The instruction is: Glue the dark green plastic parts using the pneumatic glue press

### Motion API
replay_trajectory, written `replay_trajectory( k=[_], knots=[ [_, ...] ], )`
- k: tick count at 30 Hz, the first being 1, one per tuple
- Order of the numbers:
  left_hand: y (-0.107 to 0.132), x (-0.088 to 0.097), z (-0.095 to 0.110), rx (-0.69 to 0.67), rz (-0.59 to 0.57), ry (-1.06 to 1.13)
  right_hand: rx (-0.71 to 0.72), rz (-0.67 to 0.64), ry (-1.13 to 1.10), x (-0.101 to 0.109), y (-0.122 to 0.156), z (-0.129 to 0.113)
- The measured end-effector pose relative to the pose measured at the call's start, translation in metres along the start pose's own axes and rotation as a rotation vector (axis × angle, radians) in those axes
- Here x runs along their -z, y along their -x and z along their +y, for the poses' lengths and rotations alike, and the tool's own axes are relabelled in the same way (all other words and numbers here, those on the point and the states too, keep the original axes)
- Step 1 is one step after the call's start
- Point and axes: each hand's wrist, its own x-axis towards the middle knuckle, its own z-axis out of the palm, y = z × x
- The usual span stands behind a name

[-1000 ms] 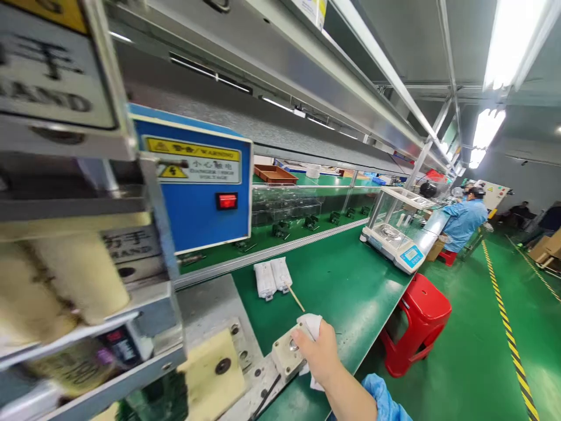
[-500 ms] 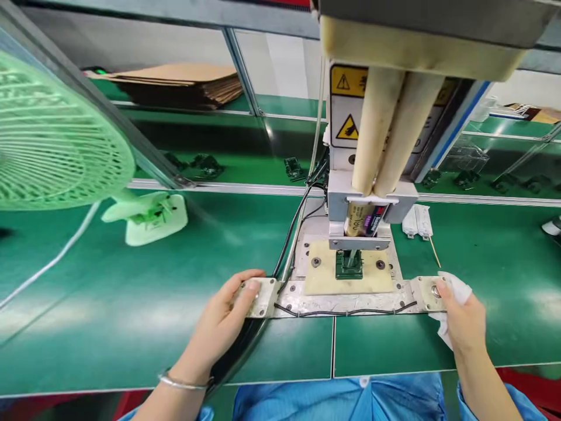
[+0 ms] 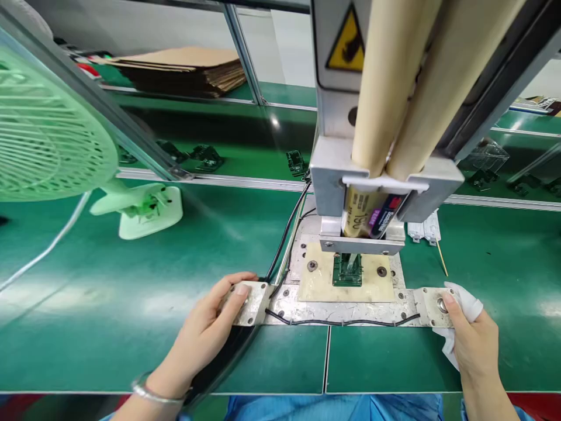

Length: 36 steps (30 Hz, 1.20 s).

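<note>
My left hand is closed around the left metal button block of a bench machine, thumb on top. At the right end, my right hand grips the other button block, its thumb beside the round metal button. A crumpled white cloth is tucked in that right hand. Between the hands, a green circuit board part sits on the cream fixture plate. Just above it is the machine's metal bracket, with two labelled tubes in it.
A green fan stands at the left on its base. Black cables run beside the fixture. White plastic parts and a thin stick lie right. Stacked cardboard and small boards are behind.
The view has shifted, so the machine's tubes and bracket look larger and nearer. Both hands stay on their button blocks, and the board part remains on the fixture plate.
</note>
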Motion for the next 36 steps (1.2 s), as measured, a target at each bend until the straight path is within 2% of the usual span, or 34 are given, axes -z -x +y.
replay_trajectory(
  k=[4,6,10,12,15,18,20,24,26,28,30,32,33,34,36],
  knots=[
    [-0.003,0.015,0.035,-0.134,0.006,-0.189,-0.012,0.017,0.003,0.0,0.001,-0.001],
    [-0.01,0.012,0.06,-0.21,-0.075,-0.184,-0.022,0.026,-0.007,-0.001,0.001,-0.002],
    [-0.036,-0.019,0.104,-0.321,-0.339,-0.084,-0.024,0.036,-0.038,-0.003,0.003,-0.006],
    [-0.05,-0.038,0.116,-0.323,-0.444,-0.02,-0.007,0.04,-0.045,-0.004,0.004,-0.009],
    [-0.061,-0.057,0.123,-0.307,-0.512,0.116,0.014,0.032,-0.054,-0.006,0.005,-0.011],
    [-0.062,-0.06,0.126,-0.241,-0.558,0.31,0.034,0.009,-0.065,-0.006,0.006,-0.01],
    [-0.059,-0.058,0.129,-0.154,-0.641,0.423,0.054,0.001,-0.06,-0.005,0.006,-0.009],
    [-0.048,-0.051,0.134,0.071,-0.808,0.529,0.073,-0.003,-0.049,-0.006,0.002,-0.007],
    [-0.04,-0.049,0.134,0.181,-0.863,0.576,0.07,-0.015,-0.052,-0.007,0.0,-0.008],
    [-0.027,-0.045,0.131,0.232,-0.88,0.618,0.097,0.021,-0.051,-0.007,0.003,-0.009],
    [-0.011,-0.041,0.127,0.191,-0.847,0.626,0.237,0.145,0.034,-0.004,0.013,-0.013],
    [0.007,-0.036,0.122,0.065,-0.788,0.594,0.497,0.222,0.153,0.004,0.033,-0.022],
    [0.016,-0.034,0.12,-0.003,-0.763,0.569,0.65,0.168,0.199,0.009,0.045,-0.029],
    [0.024,-0.032,0.118,-0.069,-0.737,0.545,0.804,0.049,0.222,0.014,0.059,-0.038],
    [0.036,-0.03,0.116,-0.171,-0.696,0.51,1.062,-0.331,0.252,0.019,0.083,-0.062]
  ],
)
